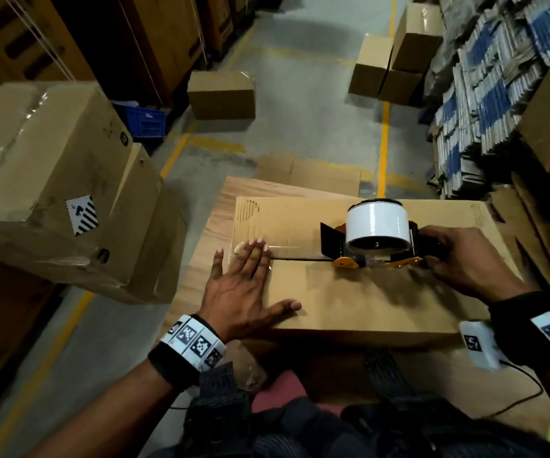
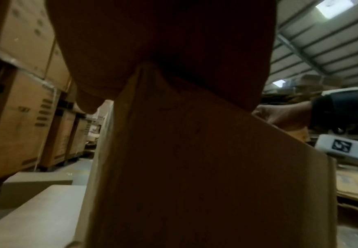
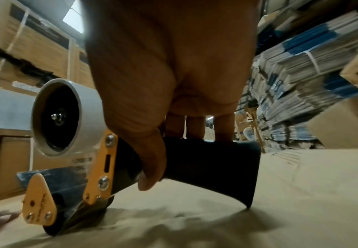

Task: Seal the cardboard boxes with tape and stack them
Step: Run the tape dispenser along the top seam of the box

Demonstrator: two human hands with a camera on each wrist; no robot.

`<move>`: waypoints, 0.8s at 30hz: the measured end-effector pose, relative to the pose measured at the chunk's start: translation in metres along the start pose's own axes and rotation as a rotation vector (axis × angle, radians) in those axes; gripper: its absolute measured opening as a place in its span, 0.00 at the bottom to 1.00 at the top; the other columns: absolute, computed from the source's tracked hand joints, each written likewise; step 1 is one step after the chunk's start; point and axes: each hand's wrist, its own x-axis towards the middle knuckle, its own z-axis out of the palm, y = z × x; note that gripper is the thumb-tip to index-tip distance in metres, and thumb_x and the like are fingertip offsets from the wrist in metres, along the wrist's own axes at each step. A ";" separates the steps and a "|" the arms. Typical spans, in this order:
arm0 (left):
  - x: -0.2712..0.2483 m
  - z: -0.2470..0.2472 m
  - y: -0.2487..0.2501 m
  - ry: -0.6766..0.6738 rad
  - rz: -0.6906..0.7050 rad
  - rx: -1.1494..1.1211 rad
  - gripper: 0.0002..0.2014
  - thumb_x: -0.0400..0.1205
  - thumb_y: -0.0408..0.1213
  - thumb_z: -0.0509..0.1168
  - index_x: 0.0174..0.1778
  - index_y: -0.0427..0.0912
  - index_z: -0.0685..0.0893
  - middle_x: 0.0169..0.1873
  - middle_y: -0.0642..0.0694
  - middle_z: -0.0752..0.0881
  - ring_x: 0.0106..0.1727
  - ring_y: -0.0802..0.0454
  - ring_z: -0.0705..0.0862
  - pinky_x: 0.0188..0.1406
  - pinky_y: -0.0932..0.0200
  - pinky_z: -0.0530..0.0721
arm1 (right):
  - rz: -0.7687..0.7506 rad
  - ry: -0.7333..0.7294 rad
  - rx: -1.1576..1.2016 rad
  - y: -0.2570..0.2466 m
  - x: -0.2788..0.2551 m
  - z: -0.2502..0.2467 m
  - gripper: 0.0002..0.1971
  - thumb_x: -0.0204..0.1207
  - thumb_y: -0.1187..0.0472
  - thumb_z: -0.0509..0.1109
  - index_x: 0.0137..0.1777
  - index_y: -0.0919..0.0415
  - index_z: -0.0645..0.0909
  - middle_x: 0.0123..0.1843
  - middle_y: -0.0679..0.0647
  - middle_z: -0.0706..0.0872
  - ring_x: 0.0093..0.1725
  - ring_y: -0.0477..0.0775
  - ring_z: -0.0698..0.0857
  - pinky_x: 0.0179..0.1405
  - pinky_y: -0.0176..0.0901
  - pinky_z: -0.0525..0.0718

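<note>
The flat brown cardboard box (image 1: 359, 292) lies on the wood-grain desk (image 1: 214, 219). The left hand (image 1: 243, 285) presses on the box's left end, fingers (image 1: 257, 256) straight and spread, likely to pin the clear glossy tape's start on the centre seam. Right of it along the seam, the right hand (image 1: 462, 259) curls round the black handle of the orange metal tape dispenser (image 1: 376, 239), its roller down on the matte board

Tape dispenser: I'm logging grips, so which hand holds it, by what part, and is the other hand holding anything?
The right hand grips the tape dispenser by its black handle. The left hand holds nothing, resting flat on the cardboard box.
</note>
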 end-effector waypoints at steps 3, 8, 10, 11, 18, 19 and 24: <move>0.002 -0.003 -0.013 0.007 0.000 0.021 0.63 0.67 0.88 0.23 0.93 0.48 0.38 0.91 0.53 0.34 0.90 0.56 0.31 0.86 0.27 0.32 | 0.007 -0.040 0.077 -0.007 0.002 0.000 0.23 0.68 0.69 0.84 0.61 0.49 0.90 0.50 0.48 0.94 0.51 0.51 0.92 0.57 0.46 0.87; 0.005 -0.005 -0.044 0.017 0.007 0.057 0.61 0.70 0.89 0.27 0.93 0.50 0.37 0.91 0.55 0.33 0.90 0.57 0.30 0.85 0.27 0.28 | -0.004 -0.109 0.143 -0.019 0.002 0.002 0.22 0.69 0.61 0.87 0.63 0.48 0.90 0.58 0.44 0.93 0.59 0.47 0.90 0.67 0.49 0.86; 0.005 -0.005 -0.053 0.019 0.016 0.064 0.60 0.70 0.88 0.28 0.93 0.50 0.37 0.91 0.55 0.33 0.90 0.57 0.30 0.85 0.27 0.29 | -0.003 -0.147 0.110 -0.025 0.003 0.002 0.23 0.71 0.58 0.87 0.66 0.49 0.89 0.59 0.45 0.92 0.60 0.48 0.89 0.63 0.43 0.83; 0.005 -0.006 -0.056 0.020 0.024 0.061 0.60 0.71 0.88 0.28 0.93 0.50 0.37 0.91 0.55 0.33 0.90 0.57 0.30 0.85 0.27 0.29 | -0.006 -0.166 0.087 -0.029 0.003 0.002 0.24 0.71 0.56 0.86 0.68 0.49 0.88 0.60 0.45 0.92 0.60 0.48 0.88 0.61 0.41 0.81; 0.003 -0.012 -0.051 0.035 0.021 0.134 0.61 0.71 0.88 0.27 0.93 0.46 0.38 0.91 0.50 0.35 0.90 0.51 0.30 0.82 0.24 0.27 | -0.050 -0.241 -0.069 -0.038 0.011 -0.001 0.28 0.75 0.51 0.82 0.75 0.53 0.83 0.68 0.52 0.90 0.65 0.54 0.88 0.58 0.41 0.80; 0.004 -0.013 -0.046 0.040 0.012 0.137 0.62 0.71 0.88 0.26 0.93 0.45 0.37 0.91 0.49 0.34 0.90 0.51 0.30 0.82 0.24 0.27 | -0.052 -0.249 -0.080 -0.038 0.013 -0.002 0.29 0.76 0.51 0.82 0.76 0.53 0.83 0.68 0.52 0.90 0.66 0.54 0.87 0.57 0.40 0.79; 0.011 -0.006 -0.024 0.011 0.008 0.050 0.63 0.70 0.88 0.25 0.93 0.45 0.38 0.91 0.49 0.35 0.91 0.53 0.32 0.86 0.31 0.28 | -0.073 -0.287 -0.077 -0.038 0.018 -0.003 0.23 0.76 0.52 0.82 0.71 0.49 0.86 0.61 0.50 0.92 0.56 0.51 0.88 0.51 0.43 0.80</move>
